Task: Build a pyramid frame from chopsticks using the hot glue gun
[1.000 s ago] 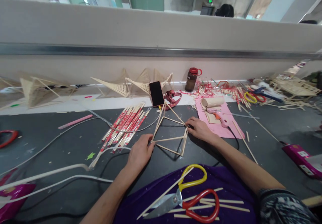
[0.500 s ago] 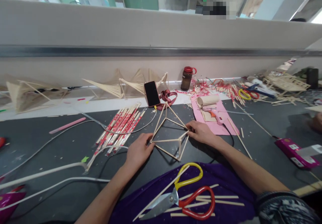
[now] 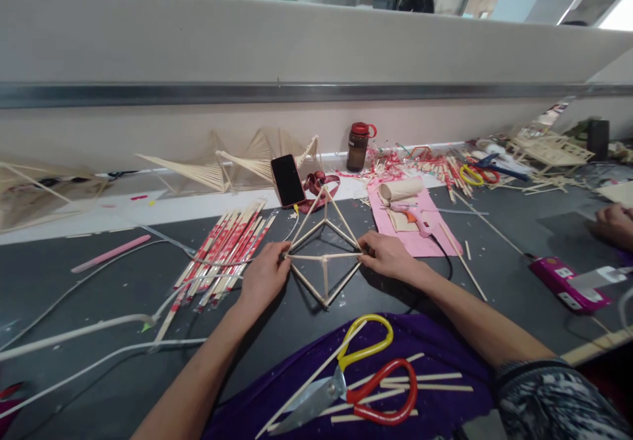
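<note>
A small frame of wooden sticks [image 3: 325, 256], joined at its corners, stands between my two hands over the dark table. My left hand [image 3: 267, 274] pinches its left corner. At the opposite corner, my right hand [image 3: 388, 255] has its fingers closed on the frame. Nearer to me, a pair of scissors [image 3: 341, 384] with one yellow and one red handle lies on purple cloth [image 3: 291, 375], among several loose sticks [image 3: 425, 386]. Left of the frame lies a pile of chopsticks in red-and-white wrappers [image 3: 225, 252].
Behind the frame are a phone [image 3: 288, 181] and a brown bottle [image 3: 357, 148]. A pink glue gun [image 3: 418, 219] rests on a pink sheet [image 3: 388, 229]. White cables [image 3: 74, 339] cross the left side. A purple power strip [image 3: 568, 286] lies right, near another person's hand [image 3: 613, 222].
The stick frame has been turned between my hands, so its left and right corners now sit about level. My view has shifted slightly to the right.
</note>
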A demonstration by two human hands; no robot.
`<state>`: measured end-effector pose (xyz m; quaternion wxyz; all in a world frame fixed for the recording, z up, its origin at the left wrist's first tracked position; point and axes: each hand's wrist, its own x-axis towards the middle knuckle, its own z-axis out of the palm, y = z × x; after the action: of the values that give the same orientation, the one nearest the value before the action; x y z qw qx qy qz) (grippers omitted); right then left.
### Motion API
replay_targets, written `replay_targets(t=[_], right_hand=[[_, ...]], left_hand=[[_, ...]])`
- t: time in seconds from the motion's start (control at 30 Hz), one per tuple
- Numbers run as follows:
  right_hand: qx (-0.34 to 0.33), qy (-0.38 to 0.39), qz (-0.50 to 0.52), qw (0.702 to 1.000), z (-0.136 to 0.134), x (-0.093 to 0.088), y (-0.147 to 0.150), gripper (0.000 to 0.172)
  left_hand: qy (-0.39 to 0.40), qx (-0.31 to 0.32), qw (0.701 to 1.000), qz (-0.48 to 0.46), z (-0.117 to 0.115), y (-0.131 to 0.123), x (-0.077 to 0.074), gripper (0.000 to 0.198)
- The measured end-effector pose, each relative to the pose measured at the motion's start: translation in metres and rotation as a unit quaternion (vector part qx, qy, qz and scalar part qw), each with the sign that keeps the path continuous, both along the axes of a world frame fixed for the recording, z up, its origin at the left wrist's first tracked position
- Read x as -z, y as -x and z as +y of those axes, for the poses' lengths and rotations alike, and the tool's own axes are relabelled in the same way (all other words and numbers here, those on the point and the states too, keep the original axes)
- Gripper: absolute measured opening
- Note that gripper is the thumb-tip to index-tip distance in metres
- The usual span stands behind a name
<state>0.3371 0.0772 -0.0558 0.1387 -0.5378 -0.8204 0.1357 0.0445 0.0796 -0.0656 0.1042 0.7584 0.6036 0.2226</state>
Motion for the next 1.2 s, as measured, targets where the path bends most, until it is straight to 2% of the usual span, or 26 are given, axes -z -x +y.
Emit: replay_targets(t=[0.27,0.53,0.83,1.03,1.2], right_hand=[[0.057,0.071,0.054,0.994,-0.006,0.001,-0.001,0.029],[0.037,0.095,0.084,0.991,-0.010,0.000,0.005,0.033],[-0.002,0.094,0.125,0.988,-0.013,0.002,0.008,0.025],[-0.028,0.081,0.144,0.986,-0.014,0.001,0.009,0.014],[-0.043,0.084,0.151,0.984,-0.013,-0.004,0.007,0.014]], left_hand=[[0.000,0.010,1.000,-0.017,0.025,-0.009,0.004,0.032],[-0.017,0.027,0.999,-0.022,0.041,-0.009,0.007,0.035],[-0.047,0.052,0.997,-0.034,0.045,-0.011,0.010,0.034],[-0.060,0.079,0.994,-0.039,0.044,-0.009,0.012,0.031],[-0.069,0.090,0.993,-0.043,0.043,-0.009,0.017,0.033]])
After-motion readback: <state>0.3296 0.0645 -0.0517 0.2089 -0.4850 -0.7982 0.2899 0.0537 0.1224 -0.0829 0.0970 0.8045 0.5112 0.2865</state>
